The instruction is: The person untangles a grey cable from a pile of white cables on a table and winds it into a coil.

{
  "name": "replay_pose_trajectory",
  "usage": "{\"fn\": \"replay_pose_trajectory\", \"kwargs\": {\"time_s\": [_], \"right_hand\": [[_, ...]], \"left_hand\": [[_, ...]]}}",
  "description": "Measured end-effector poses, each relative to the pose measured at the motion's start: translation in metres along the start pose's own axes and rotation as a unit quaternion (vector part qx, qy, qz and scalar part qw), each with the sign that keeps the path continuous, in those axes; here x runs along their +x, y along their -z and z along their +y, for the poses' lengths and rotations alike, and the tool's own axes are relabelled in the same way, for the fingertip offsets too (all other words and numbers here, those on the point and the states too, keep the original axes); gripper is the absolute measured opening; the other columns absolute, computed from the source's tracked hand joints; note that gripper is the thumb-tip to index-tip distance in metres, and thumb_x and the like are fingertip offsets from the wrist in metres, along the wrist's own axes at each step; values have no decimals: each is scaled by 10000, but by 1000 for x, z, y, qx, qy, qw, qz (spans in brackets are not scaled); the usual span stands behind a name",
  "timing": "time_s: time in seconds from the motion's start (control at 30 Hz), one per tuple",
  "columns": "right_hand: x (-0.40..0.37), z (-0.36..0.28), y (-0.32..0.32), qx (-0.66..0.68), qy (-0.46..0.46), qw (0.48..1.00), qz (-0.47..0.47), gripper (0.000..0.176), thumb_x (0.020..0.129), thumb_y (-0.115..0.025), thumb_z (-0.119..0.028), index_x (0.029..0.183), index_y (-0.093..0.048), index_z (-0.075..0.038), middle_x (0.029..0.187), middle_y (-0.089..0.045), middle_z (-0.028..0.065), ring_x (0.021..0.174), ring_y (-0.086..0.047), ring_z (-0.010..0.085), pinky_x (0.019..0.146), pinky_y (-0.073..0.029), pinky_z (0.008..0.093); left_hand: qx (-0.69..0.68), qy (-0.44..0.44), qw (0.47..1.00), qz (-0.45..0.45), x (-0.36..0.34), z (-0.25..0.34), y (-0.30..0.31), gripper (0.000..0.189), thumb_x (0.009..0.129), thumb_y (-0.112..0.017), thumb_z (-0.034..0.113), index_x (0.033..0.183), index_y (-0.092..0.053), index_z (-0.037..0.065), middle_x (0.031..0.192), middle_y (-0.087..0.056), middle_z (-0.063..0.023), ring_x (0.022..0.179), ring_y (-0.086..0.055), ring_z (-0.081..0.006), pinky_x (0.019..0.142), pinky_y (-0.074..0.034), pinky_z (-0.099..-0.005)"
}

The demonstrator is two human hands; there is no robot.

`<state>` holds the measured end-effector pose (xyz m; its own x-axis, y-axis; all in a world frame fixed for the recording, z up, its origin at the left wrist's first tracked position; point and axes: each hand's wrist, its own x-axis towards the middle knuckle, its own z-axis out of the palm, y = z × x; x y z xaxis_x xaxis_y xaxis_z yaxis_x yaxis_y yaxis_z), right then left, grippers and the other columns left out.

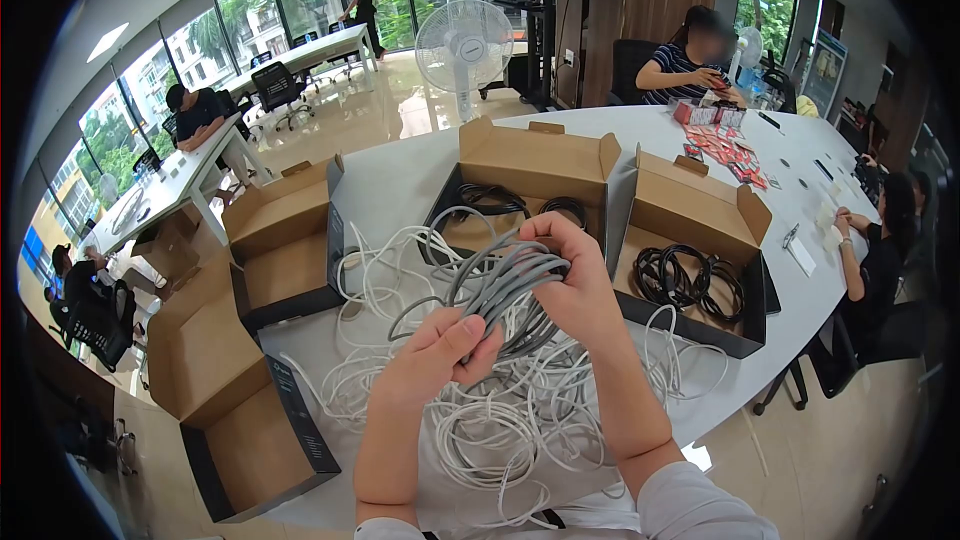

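Between my two hands is a looped bundle of grey cable [508,292], raised above the table. My left hand [437,352] is closed round its lower left side, thumb on top. On the upper right, my right hand [568,275] grips the same coil with its fingers wrapped over it. A loose grey strand curves out to the left of the bundle. Beneath and around my hands lies a tangled heap of white cables [490,440], with one rounder coil near the front. The heap's middle is partly hidden by my hands.
Open cardboard boxes ring the heap: a back box [535,155] and a right box [690,205] hold black cables; a left box [285,280] and a front-left box [255,450] show bare bottoms. Red packets [725,148] lie farther back on the white table. People sit around.
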<state>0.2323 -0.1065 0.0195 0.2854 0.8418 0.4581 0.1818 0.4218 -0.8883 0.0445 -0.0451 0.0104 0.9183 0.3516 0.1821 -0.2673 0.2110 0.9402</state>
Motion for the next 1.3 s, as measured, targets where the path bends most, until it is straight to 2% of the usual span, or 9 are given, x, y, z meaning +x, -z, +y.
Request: {"fn": "replay_pose_trajectory", "kwargs": {"time_s": [0.2, 0.33, 0.43, 0.53, 0.63, 0.73, 0.83, 1.13, 1.3], "right_hand": [[5, 6, 1, 16, 48, 999, 5, 328, 722, -535, 129, 1016, -655, 45, 959, -691, 74, 859, -611, 90, 763, -470, 216], [6, 5, 6, 18, 35, 999, -10, 354, 706, -527, 157, 1019, -654, 51, 973, -694, 90, 882, -625, 108, 786, -478, 225], [8, 11, 8, 28, 29, 999, -11, 361, 699, -520, 173, 1016, -646, 54, 966, -689, 85, 885, -623, 108, 787, -479, 224], [8, 7, 8, 33, 18, 999, -18, 366, 695, -513, 182, 1013, -640, 53, 962, -684, 80, 887, -622, 108, 787, -478, 222], [6, 6, 10, 38, 9, 999, -10, 364, 698, -507, 179, 1012, -638, 50, 960, -682, 76, 886, -622, 107, 786, -478, 221], [7, 8, 12, 62, 1, 998, 11, 360, 705, -504, 171, 1013, -642, 46, 961, -683, 74, 885, -622, 107, 786, -479, 223], [7, 4, 11, 47, -11, 997, 56, 332, 730, -503, 157, 1008, -650, 49, 957, -686, 67, 874, -623, 108, 776, -479, 219], [11, 14, 14, 19, 33, 997, 73, 530, 733, -469, 179, 1209, -607, -5, 989, -688, 69, 855, -605, 81, 772, -460, 190], [15, 19, -2, -111, 121, 984, 72, 707, 671, -435, 205, 1330, -507, -41, 1010, -692, 123, 809, -610, 119, 766, -483, 218]], "left_hand": [[171, -43, 982, 68, 2, 5, -12, 476, 983, -421, 455, 785, -504, 29, 678, -522, -35, 630, -473, -113, 586, -380, -252], [387, -155, 896, 152, 4, 6, -14, 585, 977, -369, 542, 865, -536, -8, 787, -590, -82, 767, -544, -137, 702, -429, -271], [193, -238, 917, 255, 14, -3, -25, 388, 974, -503, 375, 937, -577, -4, 721, -579, -41, 695, -524, -99, 624, -406, -236], [239, -208, 891, 327, 12, -5, -15, 330, 941, -585, 336, 975, -585, 7, 747, -584, -25, 637, -495, -72, 554, -395, -241], [474, -177, 758, 413, 14, 1, -18, 190, 842, -700, 145, 975, -615, 41, 683, -566, -24, 588, -520, -69, 529, -391, -230], [638, -250, 629, 367, 21, -6, -4, 201, 778, -722, 91, 956, -633, 67, 689, -564, -35, 561, -520, -131, 526, -415, -265], [651, -282, 610, 352, 25, -10, -4, 205, 737, -721, 61, 928, -646, 77, 701, -553, -52, 554, -519, -190, 515, -426, -298], [367, -207, 828, 368, 26, -7, -7, 203, 913, -558, 60, 1095, -634, 9, 693, -599, -65, 574, -561, -112, 540, -442, -255], [380, -239, 812, 373, 16, 0, -7, 258, 977, -491, 154, 1114, -632, -13, 670, -592, -36, 531, -460, -65, 481, -363, -223]]}}
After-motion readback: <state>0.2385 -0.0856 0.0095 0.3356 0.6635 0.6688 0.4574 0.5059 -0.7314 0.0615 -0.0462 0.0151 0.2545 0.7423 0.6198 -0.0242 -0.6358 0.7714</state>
